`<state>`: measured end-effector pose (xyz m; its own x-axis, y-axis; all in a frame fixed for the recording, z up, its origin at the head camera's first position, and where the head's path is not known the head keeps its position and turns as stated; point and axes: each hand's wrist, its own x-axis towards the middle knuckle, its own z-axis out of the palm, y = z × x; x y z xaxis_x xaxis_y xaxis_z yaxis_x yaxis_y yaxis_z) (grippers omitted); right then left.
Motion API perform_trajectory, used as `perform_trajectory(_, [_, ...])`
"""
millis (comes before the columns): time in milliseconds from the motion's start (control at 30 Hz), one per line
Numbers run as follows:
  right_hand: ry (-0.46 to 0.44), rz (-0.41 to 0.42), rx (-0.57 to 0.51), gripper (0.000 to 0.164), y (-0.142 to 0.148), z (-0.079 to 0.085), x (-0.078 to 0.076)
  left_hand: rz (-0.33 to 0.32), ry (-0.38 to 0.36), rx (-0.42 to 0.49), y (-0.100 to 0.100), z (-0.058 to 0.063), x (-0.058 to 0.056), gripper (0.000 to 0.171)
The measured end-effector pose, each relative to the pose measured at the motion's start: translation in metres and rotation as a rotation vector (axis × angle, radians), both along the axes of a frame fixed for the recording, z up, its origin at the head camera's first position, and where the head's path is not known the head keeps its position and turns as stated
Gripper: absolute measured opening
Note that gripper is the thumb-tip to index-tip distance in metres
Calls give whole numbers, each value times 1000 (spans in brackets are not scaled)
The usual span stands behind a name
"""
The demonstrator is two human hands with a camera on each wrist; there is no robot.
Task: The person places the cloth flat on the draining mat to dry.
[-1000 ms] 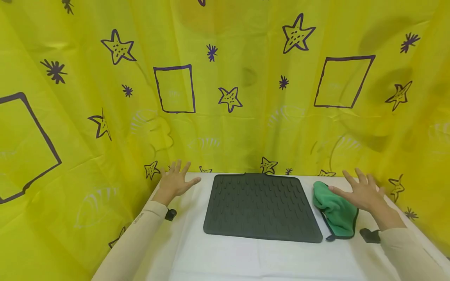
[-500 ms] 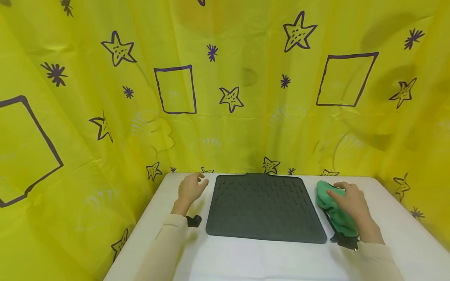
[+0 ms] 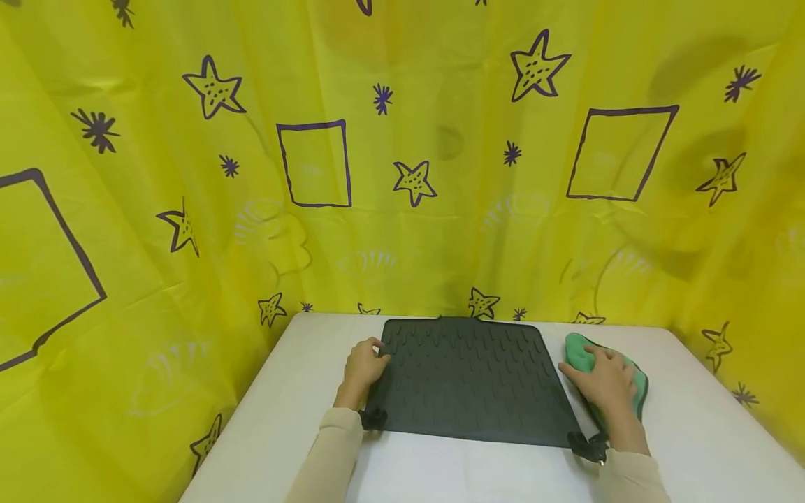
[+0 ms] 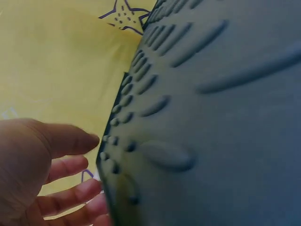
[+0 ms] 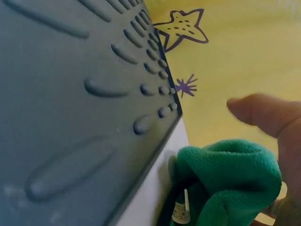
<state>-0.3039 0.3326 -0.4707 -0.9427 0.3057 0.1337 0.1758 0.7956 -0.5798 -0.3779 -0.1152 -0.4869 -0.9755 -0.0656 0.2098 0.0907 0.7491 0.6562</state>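
Observation:
A dark grey mat with raised teardrop ridges lies flat on the white table. My left hand is at its left edge with fingers loosely bent. In the left wrist view, the thumb and fingertips are close to the mat's rim; whether they touch it I cannot tell. Over a folded green cloth with dark edging, right of the mat, hovers or rests my right hand. The right wrist view has its thumb apart from the cloth, while the other fingers are mostly hidden behind the fabric.
A yellow curtain printed with stars and squares surrounds the white table at the back and sides. Dark wrist cameras sit beneath both wrists. A small white label sticks out by the cloth.
Both hands, spread and raised a second ago, have come inward and lower. The left has reached the mat's left edge; the right has moved left over the cloth. The mat stays put.

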Motion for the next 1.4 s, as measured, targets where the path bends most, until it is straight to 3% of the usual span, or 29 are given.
perform_trajectory(267, [-73,-47,-38,83,11,-1,2,48,36,-19,-1,-8,1,33])
perform_trajectory(400, [-107,-88,-58,87,14,0,4,46,14,-14,-4,-8,-1,26])
perform_trajectory(567, [-137,-68,-40,90,16,-2,5,41,2,-8,-8,-6,-1,15])
perform_trajectory(700, [-93,-37,-7,82,18,-9,4,41,3,-27,-10,-6,0,13])
perform_trajectory(967, [10,-53,1,66,23,-17,1,54,-33,-47,-11,-7,0,14])
perform_trajectory(1400, [102,-128,-54,53,20,0,4,51,-71,-48,-10,-4,0,17])
